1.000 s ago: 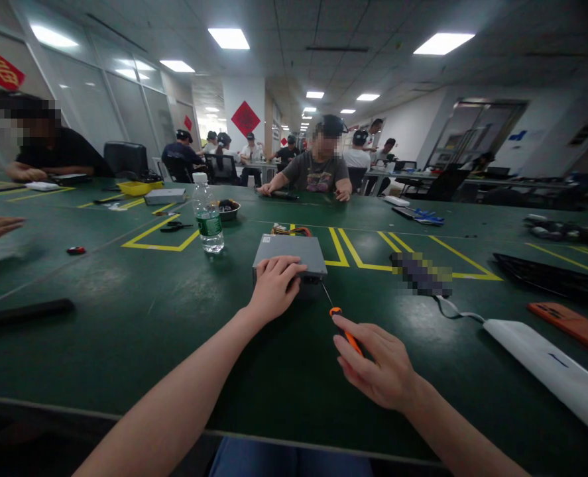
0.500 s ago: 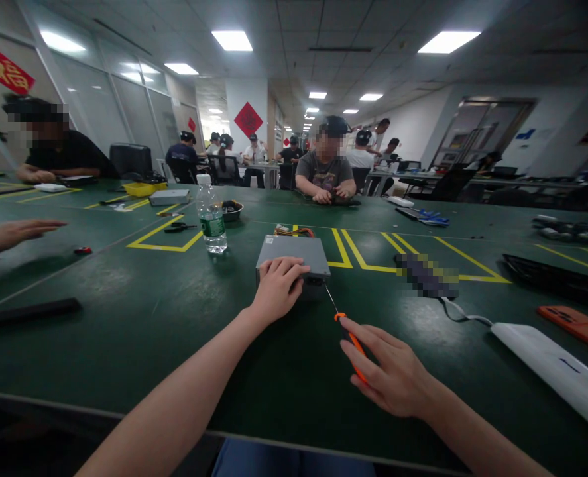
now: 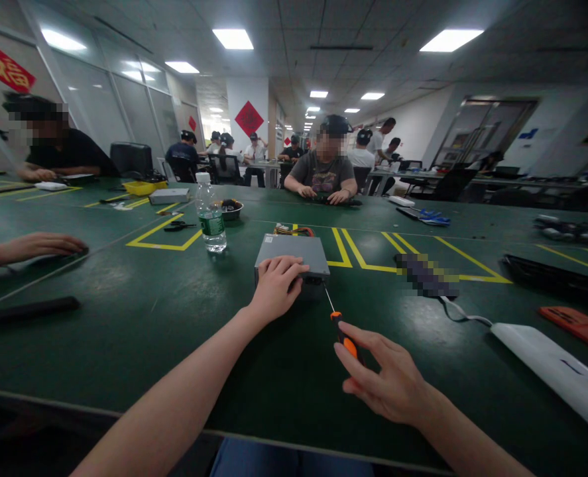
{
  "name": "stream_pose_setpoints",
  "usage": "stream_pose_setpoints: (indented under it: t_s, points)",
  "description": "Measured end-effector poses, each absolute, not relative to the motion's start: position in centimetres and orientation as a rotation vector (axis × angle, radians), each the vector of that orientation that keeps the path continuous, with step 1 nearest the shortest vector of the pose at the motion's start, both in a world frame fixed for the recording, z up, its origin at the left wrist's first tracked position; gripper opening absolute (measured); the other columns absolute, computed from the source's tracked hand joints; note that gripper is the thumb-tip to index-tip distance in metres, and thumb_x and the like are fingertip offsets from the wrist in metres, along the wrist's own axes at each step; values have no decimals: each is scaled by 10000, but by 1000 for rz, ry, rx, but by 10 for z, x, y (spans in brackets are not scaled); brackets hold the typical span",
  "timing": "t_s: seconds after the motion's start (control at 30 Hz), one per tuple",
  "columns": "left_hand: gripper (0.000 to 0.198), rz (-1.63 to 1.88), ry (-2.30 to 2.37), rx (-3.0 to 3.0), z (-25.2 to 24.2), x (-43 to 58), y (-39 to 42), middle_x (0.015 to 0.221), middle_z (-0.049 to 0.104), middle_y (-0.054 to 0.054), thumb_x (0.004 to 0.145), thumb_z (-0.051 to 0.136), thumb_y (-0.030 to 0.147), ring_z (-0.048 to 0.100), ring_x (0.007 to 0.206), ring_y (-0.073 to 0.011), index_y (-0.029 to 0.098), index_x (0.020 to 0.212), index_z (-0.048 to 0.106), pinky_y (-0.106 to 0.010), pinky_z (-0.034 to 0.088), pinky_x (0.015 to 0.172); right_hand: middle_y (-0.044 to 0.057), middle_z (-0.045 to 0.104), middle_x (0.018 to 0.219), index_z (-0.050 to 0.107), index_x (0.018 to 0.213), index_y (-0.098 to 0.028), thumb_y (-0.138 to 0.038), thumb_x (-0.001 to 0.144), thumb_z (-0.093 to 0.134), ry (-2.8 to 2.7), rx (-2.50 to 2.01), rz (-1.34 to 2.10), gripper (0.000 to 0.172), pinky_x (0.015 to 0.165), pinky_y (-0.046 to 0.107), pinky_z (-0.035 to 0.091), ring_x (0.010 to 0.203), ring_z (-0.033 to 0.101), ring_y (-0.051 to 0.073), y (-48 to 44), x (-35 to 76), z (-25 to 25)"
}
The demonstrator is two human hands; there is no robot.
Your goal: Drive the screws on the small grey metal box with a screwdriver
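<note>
The green table is marked with yellow lines. At its middle a grey metal box is laid flat, its broad top upward, its front edge set crosswise and its socketed front face turned to the wearer. The near edge of the box is covered by the left hand, whose fingers are draped over the top; whether the box is clamped by them cannot be told. The right hand is held nearer the table's edge, its fingers closed on the handle of a screwdriver. A water bottle is stood upright left of the box. The screwdriver's long axis is slanted: the handle is kept low and to the right, while the shaft is aimed away from the wearer, up and slightly left, at the front right corner of the box. Contact at the tip is too small to be told. Coloured wires are seen behind the box.

Since half a second ago, a co-worker's hand at left has been lowered. The screwdriver's handle has been turned, so that a broad orange patch is now shown; the box has not been shifted.
</note>
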State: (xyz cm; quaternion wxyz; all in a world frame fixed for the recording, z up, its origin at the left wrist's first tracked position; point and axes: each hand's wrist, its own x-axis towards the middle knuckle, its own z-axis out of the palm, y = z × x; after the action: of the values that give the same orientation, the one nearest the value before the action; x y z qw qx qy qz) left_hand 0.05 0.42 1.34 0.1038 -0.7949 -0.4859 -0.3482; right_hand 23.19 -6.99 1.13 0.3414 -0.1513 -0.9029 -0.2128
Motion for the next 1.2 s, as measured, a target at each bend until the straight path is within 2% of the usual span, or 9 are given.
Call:
stream_pose_setpoints:
  t_s: [0.13,0.47,0.63,0.77,0.87,0.97,1.1,1.2]
  points:
    - [255,-1029,-1430,-2348,14,1,4,1210,577,-7,860,475,201,462,1141,-203,278,1087,562,-395,290,925,236,531,1152,554,1123,-85,-236,911,367,-2417,-369,-500,320,780,356,538,1099,542,262,-70,238,10]
    - [258,-1031,-1436,-2346,14,0,3,1203,575,-5,856,482,205,466,1135,-202,279,1088,565,-392,294,934,240,557,1167,490,1087,-94,-245,866,541,-2277,-347,-366,272,737,329,551,988,608,224,-67,232,6]
    - [260,-1034,-1430,-2346,15,1,3,1202,579,-5,858,476,201,469,1134,-204,277,1091,560,-393,295,929,217,551,1179,571,1011,-122,-176,859,517,-2311,-404,-569,170,742,303,554,949,627,213,-71,231,12]
    - [265,-1022,-1444,-2354,16,0,2,1207,576,-8,854,477,200,469,1134,-204,278,1095,558,-392,300,926,249,517,1184,560,1033,-91,-196,864,469,-2341,-409,-620,219,757,354,556,1070,569,280,-72,232,9]
    - [268,-1018,-1449,-2356,16,1,2,1209,575,-9,852,479,196,465,1141,-204,274,1097,555,-393,296,928,236,528,1174,531,1074,-86,-100,829,498,-2319,-436,-660,248,790,341,545,1087,559,254,-69,233,2]
    - [254,-1021,-1441,-2359,16,1,2,1209,577,-7,859,472,201,465,1142,-197,275,1087,555,-393,288,926,190,585,1117,541,1073,-123,-100,823,565,-2303,-439,-796,252,793,307,530,983,603,190,-68,230,1]
    - [244,-1035,-1435,-2349,15,1,2,1205,581,-5,864,466,203,467,1140,-193,275,1079,557,-394,279,930,104,666,918,575,868,-176,-208,805,645,-2175,-466,-970,100,713,293,515,737,624,141,-67,225,7]
    - [249,-1033,-1430,-2350,15,1,2,1210,577,-3,862,471,202,463,1146,-193,274,1084,556,-392,280,930,82,664,899,575,818,-191,-206,794,655,-2145,-505,-956,85,672,278,492,698,608,128,-65,226,6]
